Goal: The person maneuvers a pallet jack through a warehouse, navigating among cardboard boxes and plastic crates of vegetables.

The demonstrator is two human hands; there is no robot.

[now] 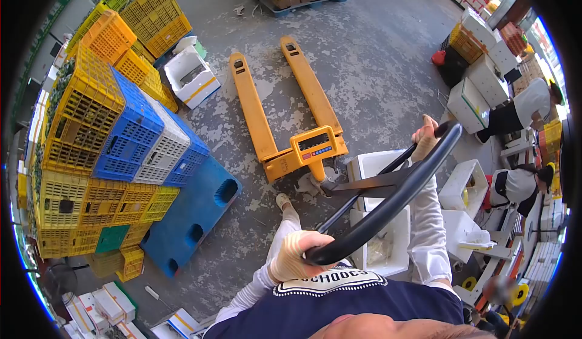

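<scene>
Left fingers (313, 240) curled round black looped handle (418, 187); right fingers (428, 125) part-hidden beside it, we cannot tell their grip. White rectangular foam box (399, 230): crumpled translucent plastic (379, 248) inside.

"What are we holding?"

"Our left hand (300, 255) is wrapped round one end of the black handle (397, 210); our right hand (425, 138) is at the other end, its hold unclear to us."

"And beyond the grip?"

"We see the yellow pallet jack (318, 150), forks pointing away. Left of the grip are stacked crates (85, 109) and a blue pallet (193, 204); right, two people (528, 106) near white boxes (468, 101)."
</scene>
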